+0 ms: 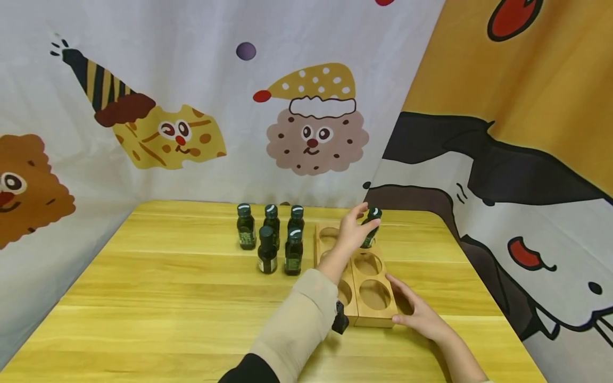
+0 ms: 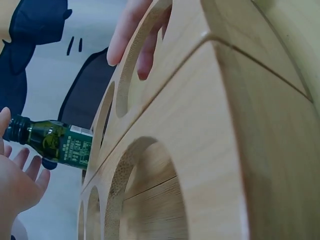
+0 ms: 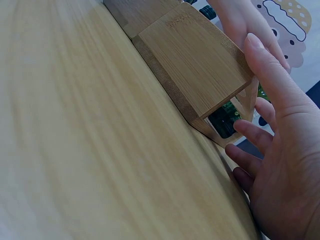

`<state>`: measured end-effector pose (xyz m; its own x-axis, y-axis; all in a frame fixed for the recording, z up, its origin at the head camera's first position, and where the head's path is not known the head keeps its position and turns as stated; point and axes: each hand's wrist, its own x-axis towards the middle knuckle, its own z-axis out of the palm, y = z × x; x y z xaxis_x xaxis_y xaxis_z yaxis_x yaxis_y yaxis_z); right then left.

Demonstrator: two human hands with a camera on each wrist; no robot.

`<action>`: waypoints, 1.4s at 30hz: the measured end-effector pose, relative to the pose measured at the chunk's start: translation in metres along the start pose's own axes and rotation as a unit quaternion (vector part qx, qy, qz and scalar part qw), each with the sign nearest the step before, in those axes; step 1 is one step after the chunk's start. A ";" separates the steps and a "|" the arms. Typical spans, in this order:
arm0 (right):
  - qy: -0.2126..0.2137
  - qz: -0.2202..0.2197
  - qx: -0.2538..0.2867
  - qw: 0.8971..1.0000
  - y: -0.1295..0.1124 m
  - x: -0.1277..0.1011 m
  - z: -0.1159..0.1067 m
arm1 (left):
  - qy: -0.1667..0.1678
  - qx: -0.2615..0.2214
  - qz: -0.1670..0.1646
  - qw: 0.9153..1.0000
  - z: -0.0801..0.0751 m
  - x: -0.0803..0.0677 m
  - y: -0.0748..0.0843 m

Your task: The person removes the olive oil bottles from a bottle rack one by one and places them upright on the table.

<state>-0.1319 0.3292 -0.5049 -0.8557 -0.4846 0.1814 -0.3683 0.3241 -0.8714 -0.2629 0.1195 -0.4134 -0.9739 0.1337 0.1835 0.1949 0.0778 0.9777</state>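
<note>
A small dark green glass bottle [image 1: 368, 240] with a black cap and green label stands at the far right hole of a two-row wooden bottle rack [image 1: 375, 322], leaning slightly. My left hand [image 1: 351, 234] is at its cap, thumb and fingers spread wide around it. In the left wrist view those fingers are relaxed and apart beside the bottle [image 2: 60, 144]. My right hand [image 1: 423, 318] holds the rack's near right corner, thumb at the end and fingers along the open side. The rack's left row is partly hidden by my left forearm.
Several similar capped bottles [image 1: 293, 254] stand grouped on the wooden table [image 1: 167, 308], left of the rack. A printed curtain [image 1: 191, 64] hangs behind the table and along its right side. A black wrist camera [image 1: 340, 319] sits by the rack's near end.
</note>
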 end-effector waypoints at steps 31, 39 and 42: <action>0.004 0.011 -0.010 1.000 -0.001 -0.001 -0.001 | 0.013 0.021 0.012 1.000 0.013 0.010 -0.002; 0.000 -0.003 -0.009 1.000 -0.001 0.000 0.000 | 0.017 0.021 0.006 1.000 0.012 0.009 -0.005; 0.002 -0.005 -0.019 1.000 0.002 0.000 -0.001 | 0.022 0.015 0.007 1.000 0.011 0.009 -0.003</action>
<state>-0.1327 0.3307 -0.5061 -0.8538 -0.4840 0.1916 -0.3898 0.3505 -0.8516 -0.2715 0.1313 -0.4158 -0.9752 0.0920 0.2012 0.2104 0.1053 0.9719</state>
